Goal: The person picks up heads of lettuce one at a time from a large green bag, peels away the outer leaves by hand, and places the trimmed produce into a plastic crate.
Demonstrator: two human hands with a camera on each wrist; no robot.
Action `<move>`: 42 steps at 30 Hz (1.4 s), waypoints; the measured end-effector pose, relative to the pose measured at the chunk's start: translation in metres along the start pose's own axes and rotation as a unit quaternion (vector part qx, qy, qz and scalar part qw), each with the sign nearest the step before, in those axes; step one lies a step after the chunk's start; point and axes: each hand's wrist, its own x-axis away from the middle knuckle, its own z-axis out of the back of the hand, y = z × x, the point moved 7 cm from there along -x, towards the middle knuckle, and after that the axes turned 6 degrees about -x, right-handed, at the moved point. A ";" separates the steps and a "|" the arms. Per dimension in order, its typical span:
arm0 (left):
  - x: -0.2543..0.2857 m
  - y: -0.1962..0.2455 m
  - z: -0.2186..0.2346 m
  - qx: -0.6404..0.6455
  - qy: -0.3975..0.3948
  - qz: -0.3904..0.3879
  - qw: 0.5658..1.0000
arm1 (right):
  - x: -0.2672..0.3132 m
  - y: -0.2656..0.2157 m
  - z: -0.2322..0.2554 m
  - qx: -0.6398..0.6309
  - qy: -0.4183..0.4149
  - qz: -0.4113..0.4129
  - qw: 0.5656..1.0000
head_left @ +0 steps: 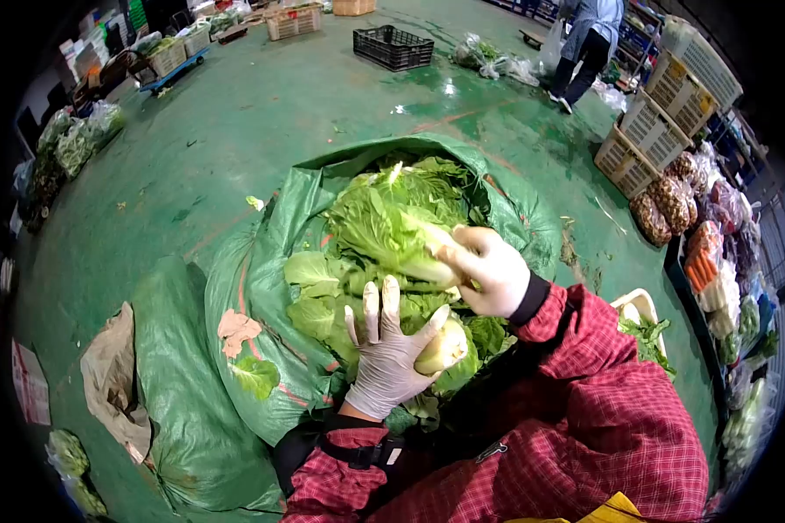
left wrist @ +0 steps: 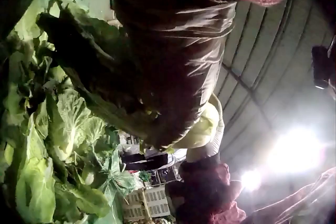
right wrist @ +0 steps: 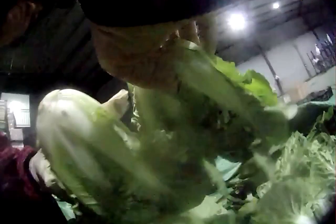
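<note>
Fingers (head_left: 380,301) of the left hand (head_left: 388,353) are lying straight, the thumb hooking round a pale cabbage head (head_left: 442,347) pressed into the palm. I am observing the right hand (head_left: 490,270), at one o'clock from the left, gripping the white base of a leafy cabbage (head_left: 391,225) and lifting it clear of the pile. Both cabbages are sitting over the open green sack (head_left: 262,261), its mouth at centre. A black crate (head_left: 393,46) is standing at twelve o'clock.
</note>
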 end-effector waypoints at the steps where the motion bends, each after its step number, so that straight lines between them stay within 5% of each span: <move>1: 0.002 -0.001 0.001 -0.013 0.014 0.000 1.000 | -0.002 -0.011 0.001 0.006 -0.026 0.038 0.999; 2: 0.006 -0.003 0.001 -0.026 0.026 0.000 0.999 | -0.002 -0.027 0.004 0.013 -0.002 0.087 0.996; 3: 0.010 -0.003 0.001 -0.037 0.037 0.000 0.999 | -0.001 -0.038 0.001 -0.004 -0.083 0.079 0.993; 6: 0.023 0.009 -0.005 -0.057 0.102 -0.077 0.990 | 0.019 -0.077 0.006 0.039 -0.034 0.196 0.979; 9: 0.032 0.019 -0.001 -0.014 0.096 -0.096 0.991 | 0.032 -0.080 0.008 -0.049 -0.045 0.192 0.979; 10: 0.036 0.018 -0.007 -0.015 0.089 -0.103 0.991 | 0.030 -0.081 0.018 -0.164 -0.030 0.141 0.976; 11: 0.039 0.018 -0.011 -0.017 0.083 -0.110 0.990 | 0.048 -0.074 0.019 -0.180 0.045 0.170 0.968; 13: 0.042 0.021 0.004 0.063 0.121 -0.115 0.984 | 0.040 -0.073 0.048 -0.113 0.088 0.078 0.987; 15: 0.041 0.027 0.021 0.130 0.153 -0.110 0.973 | 0.044 -0.049 0.056 -0.234 0.027 -0.039 0.971; 18: 0.036 0.028 0.026 0.279 0.159 -0.102 0.941 | 0.036 -0.048 0.066 -0.219 -0.020 -0.011 0.975; 20: 0.032 0.030 0.033 0.315 0.107 -0.108 0.937 | 0.024 -0.058 0.076 -0.119 -0.105 -0.009 0.987; 23: 0.033 0.033 0.027 0.417 0.041 -0.091 0.903 | 0.005 -0.073 0.071 -0.139 -0.118 0.049 0.982; 24: 0.036 0.034 0.023 0.444 0.020 -0.080 0.892 | 0.004 -0.072 0.057 -0.132 -0.195 -0.016 0.972; 25: 0.039 0.035 0.019 0.469 0.000 -0.068 0.880 | 0.004 -0.066 0.037 -0.182 -0.250 0.021 0.951; 28: 0.042 0.030 0.032 0.404 0.007 -0.103 0.909 | 0.005 -0.071 0.027 0.008 -0.251 0.059 0.966; 31: 0.048 0.028 0.028 0.373 -0.006 -0.142 0.917 | 0.009 -0.071 0.015 0.031 -0.230 0.078 0.970; 35: 0.059 0.025 0.017 0.540 -0.179 -0.045 0.822 | 0.033 -0.066 0.004 -0.187 -0.257 -0.017 0.948; 38: 0.078 0.024 0.016 0.622 -0.299 0.051 0.722 | 0.041 -0.077 0.007 -0.210 -0.259 0.028 0.942; 42: 0.094 0.037 0.030 0.716 -0.310 0.075 0.621 | 0.043 -0.093 0.025 -0.241 -0.264 0.061 0.932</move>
